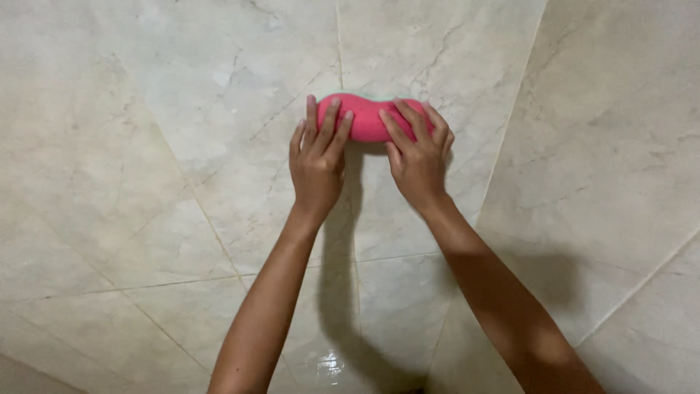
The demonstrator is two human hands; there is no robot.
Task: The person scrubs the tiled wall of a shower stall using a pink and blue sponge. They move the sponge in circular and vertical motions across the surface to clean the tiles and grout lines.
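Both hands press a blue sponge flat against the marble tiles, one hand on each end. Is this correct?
Not quite: the sponge is pink, not blue, as the head view shows. The left hand and right hand do press it against the marble tiles, one on each end.

Matt pink foam sponge; glossy marble tiles.
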